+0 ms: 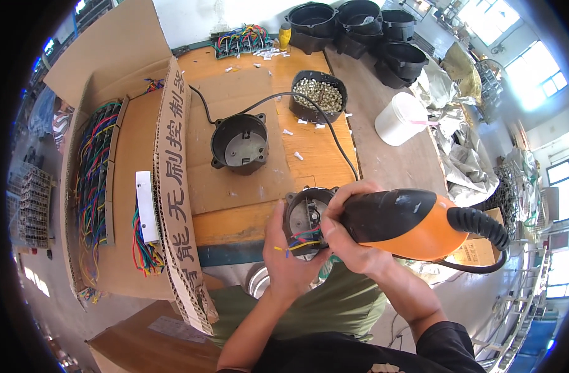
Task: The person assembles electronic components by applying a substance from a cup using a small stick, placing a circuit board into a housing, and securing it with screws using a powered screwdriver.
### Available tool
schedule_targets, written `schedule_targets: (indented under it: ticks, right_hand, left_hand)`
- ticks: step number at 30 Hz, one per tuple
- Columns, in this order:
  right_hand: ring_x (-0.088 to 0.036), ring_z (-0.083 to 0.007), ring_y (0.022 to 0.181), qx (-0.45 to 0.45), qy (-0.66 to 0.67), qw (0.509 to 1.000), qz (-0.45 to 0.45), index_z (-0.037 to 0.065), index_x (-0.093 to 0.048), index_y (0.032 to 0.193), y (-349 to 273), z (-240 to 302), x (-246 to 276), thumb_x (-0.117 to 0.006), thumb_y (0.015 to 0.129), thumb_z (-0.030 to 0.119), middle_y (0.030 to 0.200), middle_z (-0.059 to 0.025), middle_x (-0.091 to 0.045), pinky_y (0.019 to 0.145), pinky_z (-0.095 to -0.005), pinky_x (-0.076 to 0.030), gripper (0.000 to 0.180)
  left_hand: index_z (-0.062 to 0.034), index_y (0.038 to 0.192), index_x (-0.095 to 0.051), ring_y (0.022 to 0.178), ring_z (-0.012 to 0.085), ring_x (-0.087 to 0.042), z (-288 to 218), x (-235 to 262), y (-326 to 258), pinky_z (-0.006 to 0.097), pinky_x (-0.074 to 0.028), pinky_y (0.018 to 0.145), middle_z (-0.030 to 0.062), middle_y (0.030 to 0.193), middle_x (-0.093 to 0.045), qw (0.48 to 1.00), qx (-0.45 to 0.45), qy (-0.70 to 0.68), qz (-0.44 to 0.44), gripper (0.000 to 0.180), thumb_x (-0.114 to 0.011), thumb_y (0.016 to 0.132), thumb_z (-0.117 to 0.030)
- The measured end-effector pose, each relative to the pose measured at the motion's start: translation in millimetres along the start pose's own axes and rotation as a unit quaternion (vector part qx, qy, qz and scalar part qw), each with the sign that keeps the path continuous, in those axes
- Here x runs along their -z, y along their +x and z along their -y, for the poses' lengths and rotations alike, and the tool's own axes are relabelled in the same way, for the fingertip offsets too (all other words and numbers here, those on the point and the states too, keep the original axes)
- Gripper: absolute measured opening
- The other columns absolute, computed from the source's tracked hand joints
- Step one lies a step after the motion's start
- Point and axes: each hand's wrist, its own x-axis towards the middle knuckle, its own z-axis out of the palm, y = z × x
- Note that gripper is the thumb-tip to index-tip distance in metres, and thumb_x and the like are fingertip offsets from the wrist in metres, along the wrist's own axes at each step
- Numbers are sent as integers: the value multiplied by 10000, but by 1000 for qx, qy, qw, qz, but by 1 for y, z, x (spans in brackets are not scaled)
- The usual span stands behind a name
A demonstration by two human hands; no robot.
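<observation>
A wooden workbench stands in a workshop, with bright windows at right.

A large open brown cardboard box fills the left of the frame, its flap bearing black printed characters.

A round housing sits mid-surface. At its one o'clock stands a bowl of screws; a stack of housings lies further behind. At three o'clock stands a cup. At nine o'clock a cardboard box holds wire bundles.
</observation>
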Motion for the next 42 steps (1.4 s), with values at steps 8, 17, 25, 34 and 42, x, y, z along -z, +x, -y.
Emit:
schedule_targets:
  ticks: [8, 17, 25, 34, 42]
  right_hand:
    - [-556, -105, 689, -28, 50, 996, -64, 17, -459, 1063, -5, -1, -5, -613, 788, -86, 785, -52, -572, 635, -269, -476, 331]
    - [-568, -116, 683, 7, 90, 996, -20, -19, -491, 1210, -7, 18, 11, -669, 787, -11, 724, -30, -571, 622, -258, -471, 459]
    - [-583, -140, 637, 92, 132, 971, -178, -13, -529, 1076, 23, -4, 13, -626, 787, -79, 763, -66, -581, 577, -268, -477, 312]
    - [-590, -107, 624, 66, 140, 976, -151, -4, -557, 1022, 35, -23, 14, -653, 771, -48, 750, -43, -601, 567, -250, -489, 272]
    - [-611, -96, 764, 86, 154, 972, -157, 23, -556, 1014, 37, -24, 9, -671, 759, -74, 885, -29, -616, 681, -271, -510, 295]
  left_hand:
    - [43, 1369, -412, 1100, 407, -581, -9, 7, 7, 425, -496, 928, 242, 1249, -538, 996, -42, 78, 25, 1008, -921, 517, -132]
    - [32, 1365, -408, 1047, 381, -581, -7, 10, 10, 422, -492, 900, 208, 1170, -553, 995, -61, 68, 36, 998, -923, 539, -185]
    - [24, 1376, -416, 1084, 269, -598, -6, 7, 7, 372, -497, 935, 170, 1206, -575, 997, -42, 27, 55, 970, -911, 557, -130]
    - [40, 1407, -375, 1118, 216, -570, -5, 2, 5, 352, -493, 954, 145, 1252, -528, 997, -34, -2, 70, 994, -903, 572, -71]
    - [44, 1396, -375, 1116, 209, -565, -3, 4, 4, 354, -493, 959, 135, 1252, -518, 997, -27, 19, 76, 978, -896, 574, -52]
